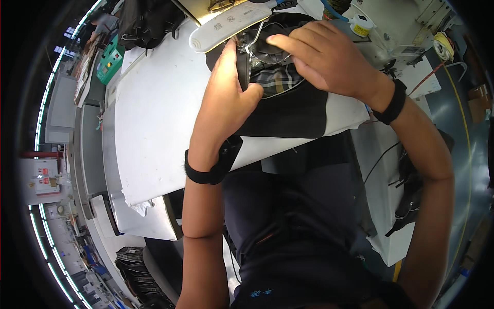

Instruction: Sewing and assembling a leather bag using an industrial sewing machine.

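A black bag piece (288, 116) lies across the front of the white worktop, under the pale rounded head of a sewing machine (226, 28). Its opening shows a zipper (250, 67) and a grey plaid lining (280, 80). My left hand (226, 98) is closed on the zippered edge, thumb on the near side and fingertips close to the machine's needle area. On the right, my right hand (329, 59) is closed on the bag's far side, its index finger reaching toward the metal presser parts (252, 46). The right fingertips are partly hidden by the hand and black material.
The white worktop (159, 103) spreads to my left. Behind it sit a black bag (146, 23) and a green box (110, 62). A white spool with a yellow label (362, 26) stands at the back right. Dark bag pieces (411, 201) hang at my right; another person (105, 23) is far left.
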A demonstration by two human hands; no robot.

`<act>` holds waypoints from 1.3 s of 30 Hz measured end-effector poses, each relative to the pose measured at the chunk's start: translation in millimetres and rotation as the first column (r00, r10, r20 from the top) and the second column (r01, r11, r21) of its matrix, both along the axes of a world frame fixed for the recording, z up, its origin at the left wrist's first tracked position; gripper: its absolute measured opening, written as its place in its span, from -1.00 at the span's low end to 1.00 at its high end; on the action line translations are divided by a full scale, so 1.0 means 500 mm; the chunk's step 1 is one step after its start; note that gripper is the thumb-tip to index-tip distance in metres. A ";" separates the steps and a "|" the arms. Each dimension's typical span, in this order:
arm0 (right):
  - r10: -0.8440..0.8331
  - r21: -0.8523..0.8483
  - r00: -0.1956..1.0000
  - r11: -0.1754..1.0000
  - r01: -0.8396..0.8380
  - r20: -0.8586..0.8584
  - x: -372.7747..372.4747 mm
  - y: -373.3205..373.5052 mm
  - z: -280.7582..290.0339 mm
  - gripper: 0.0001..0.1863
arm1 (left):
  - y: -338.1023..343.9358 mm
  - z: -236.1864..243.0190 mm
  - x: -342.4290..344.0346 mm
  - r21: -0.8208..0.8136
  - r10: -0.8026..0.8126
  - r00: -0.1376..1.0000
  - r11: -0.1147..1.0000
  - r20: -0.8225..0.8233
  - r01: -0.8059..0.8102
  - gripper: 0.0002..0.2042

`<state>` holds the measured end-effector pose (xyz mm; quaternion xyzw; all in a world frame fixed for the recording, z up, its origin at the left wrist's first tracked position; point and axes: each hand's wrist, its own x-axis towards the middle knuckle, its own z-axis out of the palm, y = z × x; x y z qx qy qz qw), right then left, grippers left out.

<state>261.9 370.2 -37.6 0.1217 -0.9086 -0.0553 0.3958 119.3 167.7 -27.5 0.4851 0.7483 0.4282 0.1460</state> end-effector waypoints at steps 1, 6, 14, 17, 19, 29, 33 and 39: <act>0.001 -0.001 1.000 1.000 -0.001 -0.013 -0.003 0.000 -0.002 -0.63 | 0.002 0.001 0.004 0.006 0.017 0.999 1.000 -0.032 -0.017 -0.19; 0.143 -0.149 0.989 0.978 -0.145 -0.024 -0.043 0.002 -0.015 -0.60 | 0.004 0.014 0.004 -0.005 0.030 0.952 0.999 -0.306 -0.033 -0.25; 0.329 -0.617 0.926 0.772 -0.151 0.185 -0.062 0.013 -0.011 -0.70 | -0.007 0.028 -0.025 -0.037 -0.031 0.990 0.999 -0.134 0.026 -0.31; 0.352 -0.556 0.934 0.789 -0.260 0.063 -0.072 0.014 0.011 -0.85 | -0.018 0.037 -0.055 -0.109 0.067 0.994 0.991 -0.086 -0.076 -0.32; 0.291 -0.594 0.953 0.782 -0.187 0.083 -0.072 0.003 0.020 -0.82 | -0.027 0.033 -0.065 -0.233 0.106 0.994 0.967 -0.006 -0.104 -0.42; -0.085 -0.548 0.919 0.780 0.302 0.386 -0.081 -0.036 0.010 -0.35 | -0.006 0.007 -0.102 -0.114 -0.033 0.850 0.987 0.525 0.109 -0.34; -0.077 -0.472 0.889 0.825 0.312 0.451 -0.090 -0.030 0.022 -0.23 | 0.002 0.006 -0.129 -0.040 -0.122 0.686 0.976 0.717 0.216 -0.42; 0.069 -0.460 0.739 0.820 0.340 0.670 -0.100 0.006 0.037 -0.33 | 0.013 -0.015 -0.167 0.002 -0.192 0.563 0.947 0.804 0.321 -0.44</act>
